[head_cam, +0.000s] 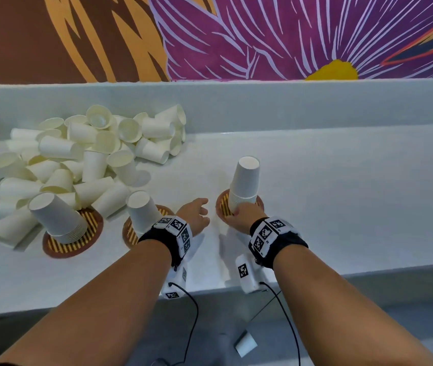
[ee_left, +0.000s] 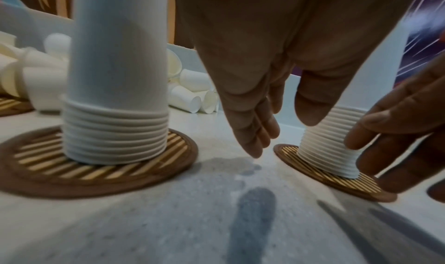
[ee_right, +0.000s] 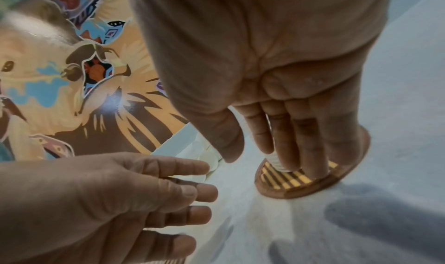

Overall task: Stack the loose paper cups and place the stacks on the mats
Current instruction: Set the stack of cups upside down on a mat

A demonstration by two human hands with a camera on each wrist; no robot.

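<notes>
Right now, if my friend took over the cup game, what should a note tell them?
Left hand: open, holding nothing, between the middle and right mats.
Right hand: fingers touching the base of the right stack of white paper cups, which stands upside down on the right round brown striped mat.
Done: three stacks on three mats, including the left stack and middle stack.
Left: the big loose pile of cups behind; one cup on the floor.
</notes>
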